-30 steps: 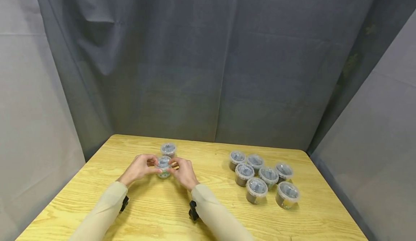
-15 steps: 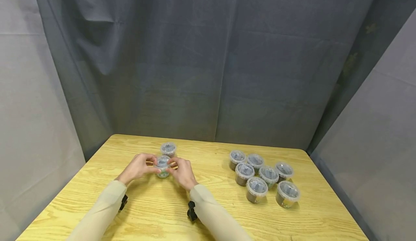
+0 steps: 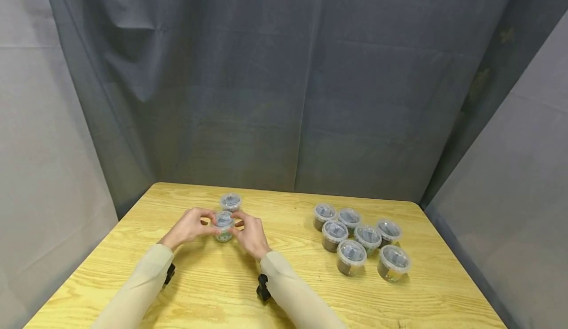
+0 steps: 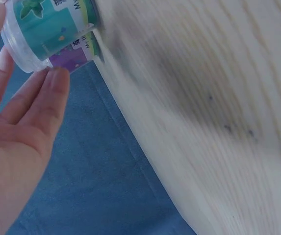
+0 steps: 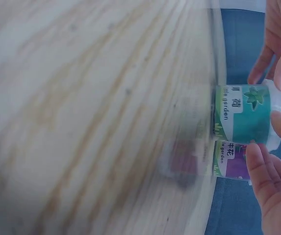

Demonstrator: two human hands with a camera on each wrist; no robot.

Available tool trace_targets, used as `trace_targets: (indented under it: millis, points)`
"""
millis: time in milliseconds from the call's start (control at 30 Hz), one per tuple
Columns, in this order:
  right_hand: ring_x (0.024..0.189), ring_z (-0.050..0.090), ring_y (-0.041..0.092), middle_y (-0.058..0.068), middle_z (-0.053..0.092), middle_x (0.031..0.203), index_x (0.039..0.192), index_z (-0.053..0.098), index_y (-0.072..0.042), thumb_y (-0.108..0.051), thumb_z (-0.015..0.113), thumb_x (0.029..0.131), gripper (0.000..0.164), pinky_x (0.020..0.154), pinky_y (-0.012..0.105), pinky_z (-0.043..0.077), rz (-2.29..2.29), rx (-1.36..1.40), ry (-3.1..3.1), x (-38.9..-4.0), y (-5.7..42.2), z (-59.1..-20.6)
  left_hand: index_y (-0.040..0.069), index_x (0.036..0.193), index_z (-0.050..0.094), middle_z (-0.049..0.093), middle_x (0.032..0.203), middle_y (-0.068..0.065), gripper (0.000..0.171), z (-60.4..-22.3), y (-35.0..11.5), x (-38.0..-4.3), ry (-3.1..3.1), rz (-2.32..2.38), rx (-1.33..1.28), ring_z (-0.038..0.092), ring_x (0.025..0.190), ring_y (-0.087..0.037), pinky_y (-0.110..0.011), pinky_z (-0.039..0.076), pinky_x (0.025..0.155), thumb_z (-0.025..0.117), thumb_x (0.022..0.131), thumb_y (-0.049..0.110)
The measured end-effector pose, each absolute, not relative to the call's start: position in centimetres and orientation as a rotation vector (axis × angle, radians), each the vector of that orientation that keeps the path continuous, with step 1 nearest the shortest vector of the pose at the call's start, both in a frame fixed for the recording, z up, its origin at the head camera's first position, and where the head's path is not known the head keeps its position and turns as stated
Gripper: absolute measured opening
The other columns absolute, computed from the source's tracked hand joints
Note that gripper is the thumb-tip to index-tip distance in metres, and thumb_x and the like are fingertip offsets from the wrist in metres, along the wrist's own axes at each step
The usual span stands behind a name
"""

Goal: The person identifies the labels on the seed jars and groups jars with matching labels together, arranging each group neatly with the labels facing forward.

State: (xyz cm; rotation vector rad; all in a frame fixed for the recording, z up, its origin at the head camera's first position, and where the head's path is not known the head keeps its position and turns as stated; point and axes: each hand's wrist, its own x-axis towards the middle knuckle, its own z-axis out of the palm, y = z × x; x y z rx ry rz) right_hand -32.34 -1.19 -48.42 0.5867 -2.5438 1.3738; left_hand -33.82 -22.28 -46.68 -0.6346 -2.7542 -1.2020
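A small lidded plastic tub (image 3: 224,234) with a teal "little garden" label and a leaf picture stands upright on the table, left of centre. My left hand (image 3: 191,228) pinches it from the left, near the lid. From the right, my right hand (image 3: 251,235) pinches its rim between thumb and fingers. Just behind it stands a like tub with a purple label (image 5: 236,164), its clear lid (image 3: 230,200) showing past the held one. In the right wrist view the fingers cover part of the purple label.
Several more lidded tubs (image 3: 335,244) stand in a loose group on the right of the wooden table (image 3: 284,289). A dark grey curtain (image 3: 230,97) hangs behind the table's back edge, with pale cloth (image 3: 510,181) at both sides.
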Motion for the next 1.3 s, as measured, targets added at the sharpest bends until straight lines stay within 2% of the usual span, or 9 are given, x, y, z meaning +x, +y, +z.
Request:
trace_targets:
  millis: [167, 400, 500, 700, 1033, 1300]
  points:
    - [0.104, 0.068, 0.029, 0.007, 0.068, 0.125, 0.122, 0.067, -0.009, -0.011, 0.075, 0.087, 0.036, 0.077, 0.022, 0.058, 1.415, 0.559, -2.511, -32.5, -0.3, -48.3, 0.017, 0.086, 0.072, 0.061, 0.133, -0.019, 0.030, -46.3, -21.4, -33.7, -2.704, -1.114, -0.596, 0.058, 0.121, -0.037, -0.051, 0.054, 0.094, 0.082, 0.077, 0.044]
    - [0.104, 0.068, 0.026, 0.008, 0.069, 0.121, 0.121, 0.067, -0.008, -0.012, 0.071, 0.090, 0.031, 0.080, 0.023, 0.059, 1.393, 0.520, -2.514, -32.3, 1.6, -47.6, 0.008, 0.107, 0.073, 0.071, 0.115, -0.010, 0.039, -45.3, -19.0, -33.8, -2.612, -1.115, -0.604, 0.064, 0.109, -0.033, -0.053, 0.052, 0.094, 0.079, 0.082, 0.037]
    - [0.104, 0.068, 0.025, 0.009, 0.069, 0.120, 0.120, 0.068, -0.008, -0.013, 0.069, 0.092, 0.028, 0.082, 0.025, 0.059, 1.408, 0.511, -2.515, -32.1, 2.6, -47.3, 0.009, 0.110, 0.073, 0.071, 0.114, -0.009, 0.035, -45.1, -17.9, -33.5, -2.622, -1.137, -0.566, 0.066, 0.107, -0.034, -0.052, 0.054, 0.092, 0.075, 0.086, 0.035]
    - [0.101, 0.069, 0.024, 0.008, 0.070, 0.116, 0.115, 0.070, -0.009, -0.011, 0.068, 0.092, 0.023, 0.082, 0.029, 0.059, 1.381, 0.484, -2.506, -31.4, 4.3, -46.8, 0.012, 0.109, 0.073, 0.072, 0.112, -0.009, 0.025, -45.4, -15.4, -33.0, -2.630, -1.115, -0.568, 0.069, 0.101, -0.031, -0.047, 0.058, 0.087, 0.069, 0.093, 0.030]
    - [0.100, 0.069, 0.027, 0.011, 0.072, 0.109, 0.109, 0.071, -0.004, -0.011, 0.068, 0.092, 0.019, 0.081, 0.033, 0.060, 1.300, 0.457, -2.562, -30.5, 7.6, -46.2, 0.012, 0.102, 0.074, 0.074, 0.105, -0.003, 0.014, -45.5, -10.9, -32.7, -2.560, -1.010, -0.666, 0.068, 0.101, -0.023, -0.043, 0.056, 0.087, 0.070, 0.092, 0.022]
    - [0.099, 0.069, 0.032, 0.013, 0.073, 0.105, 0.103, 0.072, -0.003, -0.008, 0.069, 0.090, 0.014, 0.081, 0.039, 0.060, 1.195, 0.410, -2.558, -30.1, 10.5, -45.8, 0.012, 0.095, 0.075, 0.074, 0.094, -0.001, 0.009, -45.7, -8.1, -32.4, -2.528, -0.965, -0.796, 0.070, 0.089, -0.019, -0.033, 0.058, 0.077, 0.070, 0.092, 0.019]
